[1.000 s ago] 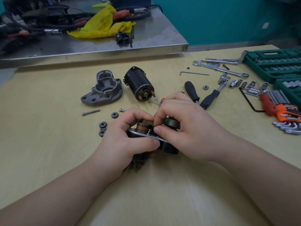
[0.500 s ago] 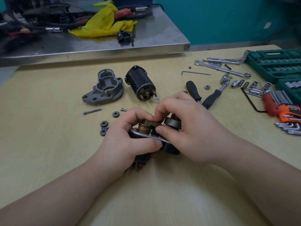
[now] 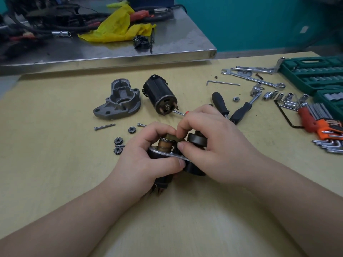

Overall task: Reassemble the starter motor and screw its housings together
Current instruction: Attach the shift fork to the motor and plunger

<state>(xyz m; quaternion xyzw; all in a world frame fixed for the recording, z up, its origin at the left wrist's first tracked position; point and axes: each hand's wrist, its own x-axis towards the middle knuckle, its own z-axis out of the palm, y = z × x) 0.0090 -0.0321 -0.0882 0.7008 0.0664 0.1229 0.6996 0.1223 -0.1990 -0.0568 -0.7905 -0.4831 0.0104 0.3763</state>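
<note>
The starter subassembly is gripped by the left hand; its brass-coloured part is pinched by the right hand.

Single head-worn wide-angle view, looking forward and down from above, close over both hands at the wooden table, metal bench farther beyond

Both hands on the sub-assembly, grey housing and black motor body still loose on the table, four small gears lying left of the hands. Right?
Not quite: the head view shows three small gears, not four. The rest holds: left hand and right hand grip the sub-assembly; grey housing and black motor body lie loose.
</note>
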